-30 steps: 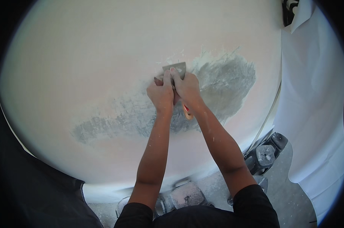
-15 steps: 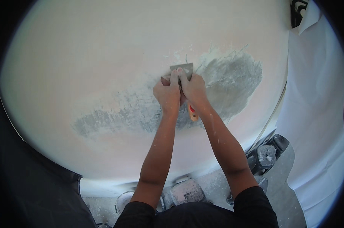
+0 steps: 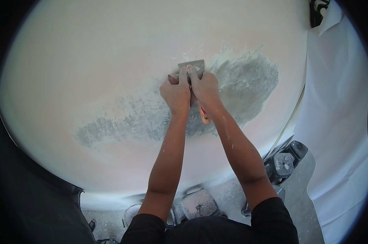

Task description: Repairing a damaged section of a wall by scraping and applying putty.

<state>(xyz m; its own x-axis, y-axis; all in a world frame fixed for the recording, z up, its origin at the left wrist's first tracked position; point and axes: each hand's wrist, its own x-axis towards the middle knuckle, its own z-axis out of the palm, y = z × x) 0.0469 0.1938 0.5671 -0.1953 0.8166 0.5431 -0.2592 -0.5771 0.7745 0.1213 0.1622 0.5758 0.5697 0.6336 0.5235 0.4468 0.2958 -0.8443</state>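
Note:
Both my thumbs press side by side on the grey blade of a putty knife [image 3: 197,65]. My left hand [image 3: 175,94] is closed at the blade's left, and a reddish-brown flat piece [image 3: 173,78] sticks out beside its fingers; what that piece is I cannot make out. My right hand [image 3: 207,89] closes round the knife from the right, its fingers mostly hidden. Below it pokes out the wooden handle end with a red mark. The blade lies against a large, pale curved panel [image 3: 90,69], at the upper edge of a rough grey filler patch [image 3: 249,89].
Dusty stools [image 3: 200,203] stand on the speckled floor below the panel, with a dark stool [image 3: 283,162] at the lower right. White sheeting [image 3: 338,122] hangs along the right, dark cloth [image 3: 37,195] at the lower left. A black object [image 3: 317,12] sits at the top right.
My hands and the putty knife have shifted slightly up and left in the picture. The whole view has shifted a little too. The grip looks the same.

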